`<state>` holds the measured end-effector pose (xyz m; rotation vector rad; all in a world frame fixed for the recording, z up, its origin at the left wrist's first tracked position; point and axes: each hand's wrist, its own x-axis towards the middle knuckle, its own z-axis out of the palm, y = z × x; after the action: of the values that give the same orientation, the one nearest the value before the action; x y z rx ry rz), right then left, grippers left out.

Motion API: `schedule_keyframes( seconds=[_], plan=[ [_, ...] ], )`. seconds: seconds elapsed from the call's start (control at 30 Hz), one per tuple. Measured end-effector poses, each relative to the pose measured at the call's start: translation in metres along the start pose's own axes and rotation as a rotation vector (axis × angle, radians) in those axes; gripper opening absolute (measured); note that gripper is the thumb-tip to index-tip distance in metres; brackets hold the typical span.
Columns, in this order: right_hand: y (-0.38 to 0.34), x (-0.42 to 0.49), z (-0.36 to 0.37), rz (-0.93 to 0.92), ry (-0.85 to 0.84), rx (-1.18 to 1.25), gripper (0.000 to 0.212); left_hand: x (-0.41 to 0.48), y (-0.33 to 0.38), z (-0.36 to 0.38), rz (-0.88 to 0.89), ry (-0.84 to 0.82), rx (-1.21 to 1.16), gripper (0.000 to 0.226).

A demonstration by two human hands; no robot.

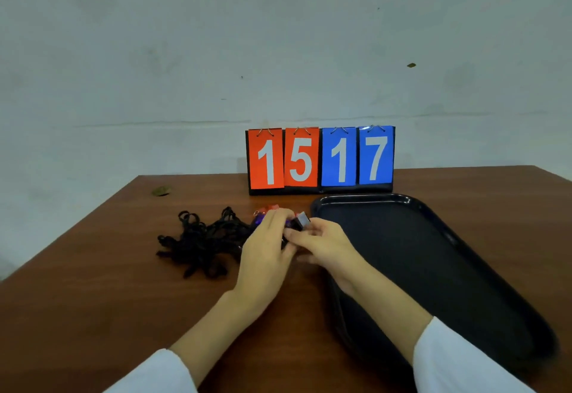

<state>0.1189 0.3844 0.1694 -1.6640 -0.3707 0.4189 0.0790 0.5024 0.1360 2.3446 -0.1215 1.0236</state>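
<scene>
Both my hands meet over a small cluster of coloured items (263,211) (red and purple, with metal rings) near the middle of the brown table (93,284). My left hand (267,250) lies over the cluster with its fingers curled onto it; what it holds is hidden. My right hand (322,244) pinches a small dark block with a grey face (302,220) between thumb and fingertips. A tangled pile of black elastic bands (201,242) lies just left of my left hand.
A large black tray (433,238) sits on the table to the right, its near-left rim under my right forearm. A flip scoreboard (320,159) reading 15 and 17 stands at the back edge against the wall. A small leaf-like scrap (161,191) lies at the far left.
</scene>
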Motion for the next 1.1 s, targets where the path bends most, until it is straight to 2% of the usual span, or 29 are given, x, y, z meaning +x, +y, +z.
schedule_keyframes(
  seconds=[0.1,0.2,0.3,0.4,0.47,0.53,0.63,0.7,0.77,0.9,0.97,1.03,1.1],
  plan=[
    [-0.001,-0.002,-0.004,0.033,0.068,0.251,0.024,0.001,0.006,-0.001,-0.020,-0.099,-0.110,0.045],
    [-0.009,0.003,-0.017,0.008,0.146,0.553,0.024,0.004,0.002,-0.005,-0.145,-0.182,-0.101,0.050],
    [-0.020,0.004,-0.032,-0.019,0.143,0.871,0.017,0.011,-0.011,-0.015,-0.240,-0.137,-0.048,0.032],
    [-0.023,0.007,-0.045,-0.015,0.212,1.085,0.022,0.021,-0.031,-0.030,-0.388,-0.024,-0.074,0.017],
    [-0.020,0.011,-0.053,0.000,0.239,1.065,0.026,0.028,-0.042,-0.041,-0.437,0.073,-0.101,0.012],
    [-0.019,0.015,-0.061,-0.019,0.323,0.874,0.030,0.033,-0.052,-0.052,-0.468,0.160,-0.131,0.012],
    [-0.021,0.016,-0.077,-0.140,0.619,0.477,0.028,0.037,-0.071,-0.069,-0.603,0.298,-0.215,0.005],
    [-0.018,0.020,-0.088,-0.199,0.788,0.315,0.028,0.038,-0.081,-0.077,-0.704,0.379,-0.277,0.008],
    [-0.014,0.021,-0.092,-0.198,0.862,0.243,0.026,0.036,-0.088,-0.079,-0.763,0.401,-0.252,0.014],
    [-0.013,0.015,-0.093,-0.280,0.933,0.082,0.023,0.032,-0.096,-0.081,-0.812,0.367,-0.077,0.008],
    [-0.014,0.014,-0.094,-0.274,0.909,0.121,0.028,0.030,-0.097,-0.081,-0.778,0.298,-0.014,0.008],
    [-0.015,0.014,-0.089,-0.188,0.753,0.249,0.031,0.029,-0.092,-0.076,-0.664,0.211,0.034,0.010],
    [-0.017,0.012,-0.077,-0.134,0.545,0.298,0.031,0.029,-0.078,-0.065,-0.521,0.150,0.070,0.022]
  ],
)
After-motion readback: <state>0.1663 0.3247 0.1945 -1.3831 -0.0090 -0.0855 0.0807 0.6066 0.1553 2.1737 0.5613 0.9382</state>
